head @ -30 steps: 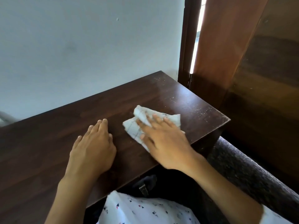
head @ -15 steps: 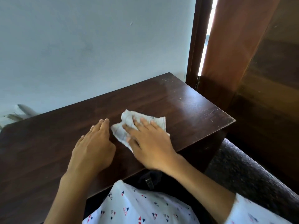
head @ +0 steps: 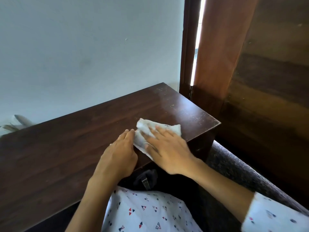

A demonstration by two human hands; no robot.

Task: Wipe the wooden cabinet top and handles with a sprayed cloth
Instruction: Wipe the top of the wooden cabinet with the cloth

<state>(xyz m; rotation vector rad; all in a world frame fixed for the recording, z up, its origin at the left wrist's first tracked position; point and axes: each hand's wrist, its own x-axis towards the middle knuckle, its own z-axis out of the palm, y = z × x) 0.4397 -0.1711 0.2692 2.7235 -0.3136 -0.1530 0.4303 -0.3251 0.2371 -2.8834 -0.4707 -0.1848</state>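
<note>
Head view, looking down at a dark wooden cabinet top (head: 70, 148) set against a pale wall (head: 83, 47). The top runs from the near left to a far-right corner; pale specks and dust show on the surface near that corner and along the right edge.

Cloth (head: 145, 131): white, crumpled, lying on the cabinet top toward its right end, near the front edge. One bunched end pokes out at the far left of the fingers, another corner shows to the right; a lower fold reaches toward the front edge.

Right hand (head: 167, 148): palm down on the cloth, fingers straight and slightly spread, pressing it flat to the wood. No curl round the cloth visible; the thumb lies on the lower fold. Slight motion blur on this hand.

Left hand (head: 118, 154): palm down on the bare wood just left of the cloth, fingers straight and close together, holding nothing. Its fingertips are at the cloth's left edge; whether they actually touch it cannot be told.

Both forearms enter from the near edge. White patterned shirt (head: 147, 213) with small triangles fills the near centre, and a matching sleeve shows at the near right.

A dark handle-like fitting (head: 147, 180) hangs below the front edge of the top, between the arms; detail unclear.

Right of the cabinet: dark door frame (head: 189, 47) with a bright vertical gap, then a brown wooden door (head: 267, 72). A dark speckled ledge (head: 242, 173) runs along the near right.
</note>
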